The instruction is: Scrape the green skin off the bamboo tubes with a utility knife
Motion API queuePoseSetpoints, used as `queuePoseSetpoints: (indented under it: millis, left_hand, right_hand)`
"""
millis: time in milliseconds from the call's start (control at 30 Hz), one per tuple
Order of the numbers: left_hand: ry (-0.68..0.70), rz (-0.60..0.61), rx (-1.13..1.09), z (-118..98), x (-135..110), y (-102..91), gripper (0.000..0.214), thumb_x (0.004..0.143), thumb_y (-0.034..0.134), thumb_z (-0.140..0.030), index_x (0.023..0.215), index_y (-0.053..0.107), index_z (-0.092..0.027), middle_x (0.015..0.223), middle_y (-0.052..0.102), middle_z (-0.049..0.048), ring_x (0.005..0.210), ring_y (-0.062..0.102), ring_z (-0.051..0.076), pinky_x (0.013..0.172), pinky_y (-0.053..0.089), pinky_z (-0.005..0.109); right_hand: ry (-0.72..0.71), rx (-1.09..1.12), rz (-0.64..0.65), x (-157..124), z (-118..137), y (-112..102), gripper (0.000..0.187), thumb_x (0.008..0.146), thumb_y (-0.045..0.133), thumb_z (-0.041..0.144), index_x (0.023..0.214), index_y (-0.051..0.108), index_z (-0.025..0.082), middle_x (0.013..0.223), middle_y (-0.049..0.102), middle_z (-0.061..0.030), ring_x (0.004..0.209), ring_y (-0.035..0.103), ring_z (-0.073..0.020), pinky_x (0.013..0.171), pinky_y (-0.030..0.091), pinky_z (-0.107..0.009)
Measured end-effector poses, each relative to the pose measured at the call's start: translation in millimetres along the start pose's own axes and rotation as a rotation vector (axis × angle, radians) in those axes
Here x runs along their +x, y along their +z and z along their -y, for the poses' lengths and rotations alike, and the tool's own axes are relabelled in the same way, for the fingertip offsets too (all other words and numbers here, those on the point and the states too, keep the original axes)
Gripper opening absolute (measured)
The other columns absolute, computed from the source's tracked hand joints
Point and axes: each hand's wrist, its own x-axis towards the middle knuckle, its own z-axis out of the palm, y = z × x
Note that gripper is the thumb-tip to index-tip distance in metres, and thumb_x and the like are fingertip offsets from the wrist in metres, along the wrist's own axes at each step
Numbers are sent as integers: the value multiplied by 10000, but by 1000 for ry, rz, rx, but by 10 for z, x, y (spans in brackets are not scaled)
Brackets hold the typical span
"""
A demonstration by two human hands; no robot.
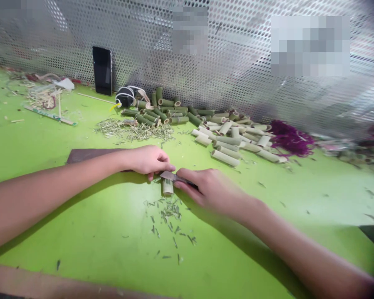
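Note:
A short bamboo segment (167,187) stands on the green table (81,232) at the centre. My left hand (149,160) is closed, its fingertips pinching the top of the segment. My right hand (210,189) grips a small knife; the grey knife blade (171,177) lies across the segment's top. Thin green shavings (170,216) are scattered just in front of the segment.
A pile of green and peeled bamboo segments (218,128) lies behind the hands, with a heap of shavings (134,129) to its left. A black phone (102,70) leans on the perforated metal wall. A dark board (87,155) lies under my left forearm. Purple fibres (288,139) lie on the right.

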Motion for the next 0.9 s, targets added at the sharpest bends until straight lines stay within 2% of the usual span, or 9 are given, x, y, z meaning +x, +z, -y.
queuePoseSetpoints:
  millis: [200, 300, 367, 467, 700, 900]
  left_hand:
    - [-11, 8, -1, 21, -10, -23, 366, 913, 680, -551, 807, 621, -206, 542, 602, -56, 480, 623, 127, 555, 457, 248]
    - [-13, -14, 21, 28, -16, -25, 341, 947, 638, -526, 819, 612, -211, 539, 600, -54, 468, 621, 125, 525, 425, 242]
    - [-18, -14, 35, 26, -20, -21, 352, 953, 629, -536, 823, 612, -210, 546, 605, -51, 473, 626, 127, 521, 419, 241]
    - [-34, -15, 29, 11, -31, -11, 392, 931, 649, -584, 823, 615, -209, 545, 607, -51, 481, 630, 135, 538, 434, 247]
    - [-44, -42, 49, -12, -39, 9, 440, 930, 623, -634, 811, 622, -210, 504, 603, -56, 481, 621, 136, 600, 443, 257]
    - [-33, -44, 34, -19, -17, 12, 429, 911, 664, -605, 766, 587, -208, 540, 599, -67, 481, 637, 130, 596, 444, 257]
  right_hand:
    - [-31, 160, 194, -79, 27, -86, 387, 1074, 404, 456, 900, 640, 203, 637, 629, 15, 498, 511, -113, 515, 348, -255]
    - [-20, 85, 124, -114, 40, -69, 377, 1077, 389, 447, 928, 636, 204, 628, 603, 21, 504, 488, -116, 526, 321, -265]
    - [22, 6, 41, -110, 36, -31, 391, 1085, 353, 443, 973, 634, 196, 645, 617, 10, 501, 495, -123, 526, 320, -272]
    - [84, -92, -17, -73, 45, 20, 382, 1095, 337, 412, 1002, 631, 188, 680, 654, -6, 492, 517, -129, 527, 340, -278]
    - [103, -161, -34, -15, 162, 20, 261, 1093, 424, 328, 939, 598, 212, 779, 708, -2, 538, 580, -129, 543, 356, -271]
    - [129, -225, -52, -25, 197, 72, 262, 1090, 418, 335, 954, 601, 208, 693, 679, 8, 454, 516, -119, 486, 319, -275]
